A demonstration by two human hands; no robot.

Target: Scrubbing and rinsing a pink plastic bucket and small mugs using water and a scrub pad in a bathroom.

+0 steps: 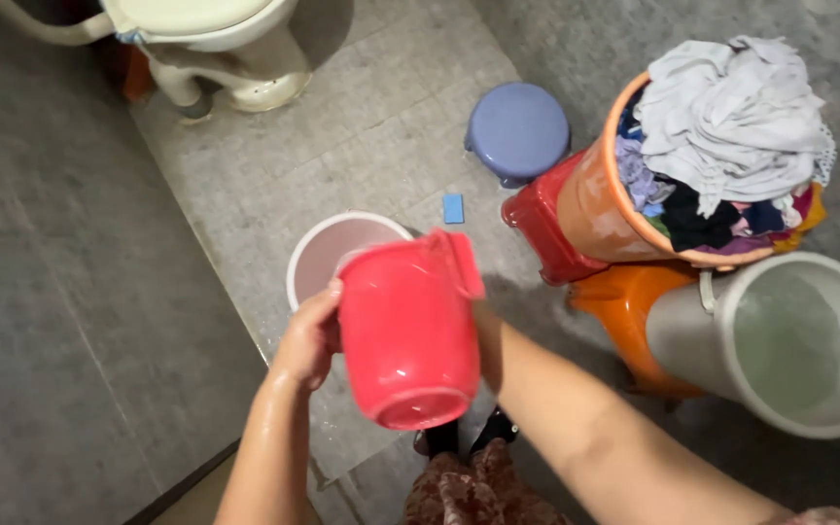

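Jug: red jug (405, 335) tipped over the white bucket (328, 255) on the floor
Left hand (305, 335): holds the jug's side
Right hand: hidden behind the jug, grip unclear
Nearby: orange tub (595, 209) of clothes

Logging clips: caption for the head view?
Both hands tip a red mug over a white bucket beside laundry tub.

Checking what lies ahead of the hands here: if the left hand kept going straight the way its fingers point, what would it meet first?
The left hand points up and right in the picture, already against the red jug it grips. Past that comes the white bucket on the floor below, though depth is unclear.
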